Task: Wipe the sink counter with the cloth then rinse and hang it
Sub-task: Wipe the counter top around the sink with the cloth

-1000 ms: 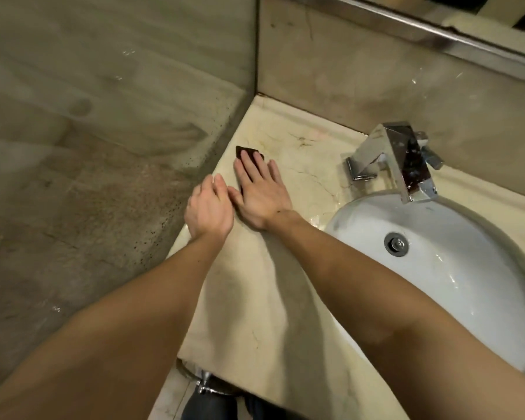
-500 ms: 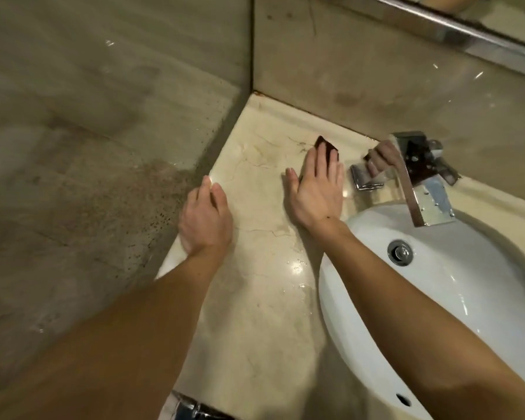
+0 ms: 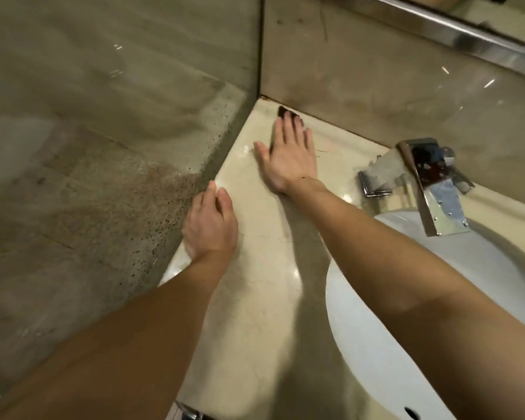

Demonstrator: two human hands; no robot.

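Observation:
The cream marble sink counter (image 3: 255, 298) runs from the back corner toward me. My right hand (image 3: 288, 156) lies flat on it near the back wall, fingers pressing down a small dark cloth (image 3: 283, 111); only the cloth's far edge shows past my fingertips. My left hand (image 3: 211, 225) rests palm down on the counter's left edge, beside the glass panel, holding nothing.
A white oval basin (image 3: 437, 344) fills the lower right. A square chrome faucet (image 3: 428, 183) stands behind it. A speckled glass panel (image 3: 134, 147) borders the counter on the left. A tiled back wall and a mirror's metal rim (image 3: 455, 34) rise behind.
My right hand has slid the cloth from beside the faucet leftward and back toward the rear corner. My left hand has stayed on the counter's left edge.

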